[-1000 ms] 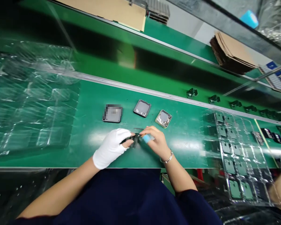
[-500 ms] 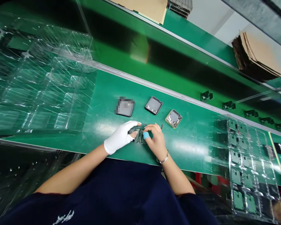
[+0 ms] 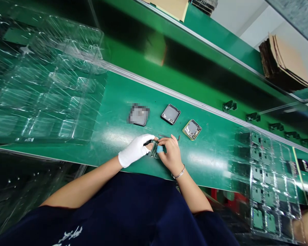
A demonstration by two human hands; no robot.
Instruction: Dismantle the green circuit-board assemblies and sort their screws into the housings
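My left hand (image 3: 135, 149), in a white glove with bare fingertips, is closed at the left edge of a small green circuit board (image 3: 154, 152). At the board's right side my right hand (image 3: 170, 151) has its thumb and fingers pinched on the upper edge; a blue cover wraps one digit. Fingers hide much of the board. Just behind the hands lies a thin, dark rod with a bent end (image 3: 179, 138). Farther back are a square dark case, partly pixelated (image 3: 140, 118), an open square housing (image 3: 170, 114) and a housing with metallic parts inside (image 3: 192, 129).
Clear plastic trays (image 3: 48, 99) are stacked at the left. Another clear tray (image 3: 265, 184) on the right holds several green boards. Small dark assemblies (image 3: 229, 106) line the strip beyond the metal rail (image 3: 154, 85). Another person's arm (image 3: 306, 225) shows at the lower right.
My left hand has moved slightly right, and its thumb and fingers have drawn together at the board. My right hand stays at the board. The view has shifted a little.
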